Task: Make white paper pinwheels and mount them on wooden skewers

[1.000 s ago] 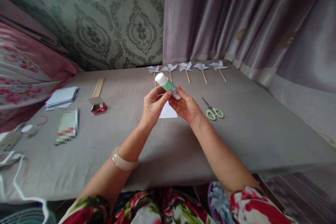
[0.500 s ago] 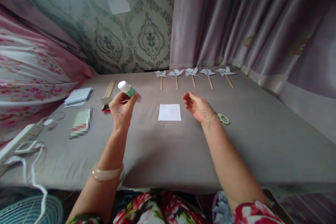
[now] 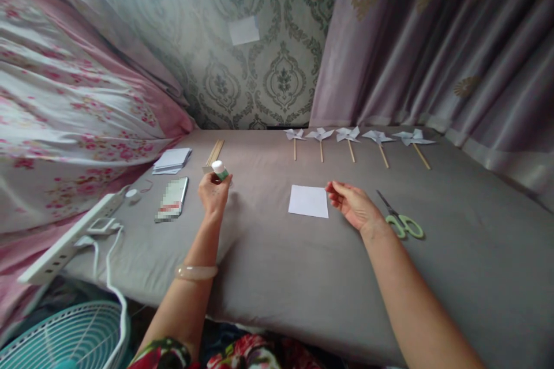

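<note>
My left hand [image 3: 212, 193] is closed around a glue stick [image 3: 220, 169] with a white cap and green label, held tilted above the grey cloth. A square sheet of white paper [image 3: 308, 202] lies flat in the middle. Close to its right edge hovers my right hand [image 3: 352, 203], palm inward, fingers loosely bent with nothing in them. Scissors [image 3: 393, 215] with light green handles lie just right of that hand. Beyond the left hand is a bundle of thin wooden sticks [image 3: 214, 151], its near end partly hidden by the hand.
Several paper pinwheels [image 3: 347, 135] on sticks lie in a row along the back. At left are a stack of white paper [image 3: 172, 160], a phone-like blurred object [image 3: 173, 199] and a power strip [image 3: 73, 236] with white cables. A teal fan [image 3: 64, 337] stands below the table edge.
The view has swung left, so things appear farther right. My left hand has lowered the glue stick toward the table near the wooden sticks. The scissors are now fully uncovered beside my right hand.
</note>
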A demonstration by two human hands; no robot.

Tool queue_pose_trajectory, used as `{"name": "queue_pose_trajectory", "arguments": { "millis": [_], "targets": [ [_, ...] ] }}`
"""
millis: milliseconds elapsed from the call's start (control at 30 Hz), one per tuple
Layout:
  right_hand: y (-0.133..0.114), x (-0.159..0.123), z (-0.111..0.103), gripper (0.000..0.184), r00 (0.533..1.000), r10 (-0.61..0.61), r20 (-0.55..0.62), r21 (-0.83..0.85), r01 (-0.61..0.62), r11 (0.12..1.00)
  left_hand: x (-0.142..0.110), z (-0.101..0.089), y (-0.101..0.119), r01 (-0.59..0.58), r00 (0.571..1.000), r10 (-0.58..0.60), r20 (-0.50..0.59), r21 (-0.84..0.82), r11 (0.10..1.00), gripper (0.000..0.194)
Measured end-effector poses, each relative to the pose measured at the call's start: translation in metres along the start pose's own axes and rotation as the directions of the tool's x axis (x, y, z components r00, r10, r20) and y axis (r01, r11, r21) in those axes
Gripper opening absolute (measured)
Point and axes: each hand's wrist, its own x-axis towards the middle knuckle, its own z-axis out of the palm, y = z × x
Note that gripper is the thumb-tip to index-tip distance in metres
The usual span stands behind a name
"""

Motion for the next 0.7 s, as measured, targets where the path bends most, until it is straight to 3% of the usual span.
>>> {"name": "queue_pose_trajectory", "arguments": {
  "millis": [233, 700],
  "targets": [
    [0.002, 0.001, 0.0, 0.007, 0.999, 0.026, -0.041, -0.044, -0.027, 0.999, -0.001, 0.017, -0.003, -0.014, 0.998, 0.005, 0.063, 0.146, 0.989, 0.023],
    [0.006, 0.005, -0.003, 0.007, 0.997, 0.044, -0.058, -0.088, -0.049, 0.995, 0.005, 0.029, -0.013, -0.049, 0.997, 0.039, 0.073, 0.14, 0.989, 0.024]
  ]
}}
